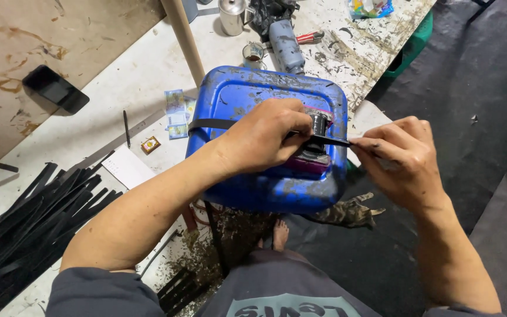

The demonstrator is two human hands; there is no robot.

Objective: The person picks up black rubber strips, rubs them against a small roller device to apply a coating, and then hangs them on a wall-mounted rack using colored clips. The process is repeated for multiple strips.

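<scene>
At frame centre, the left hand (265, 138) curls knuckles-up, pressing a black strap (209, 124) onto the blue jerrycan (253, 94). The right hand (406, 158), centre right, pinches the strap's free end, pulled taut.

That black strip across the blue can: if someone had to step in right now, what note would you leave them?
Left hand: pressing the black strip down on top of the blue can, beside a small black and pink device.
Right hand: pinching the strip's free end, pulled taut past the can's edge.
Done: strip laid across the can.
Left: cannot tell; a pile of black strips lies on the table.
</scene>
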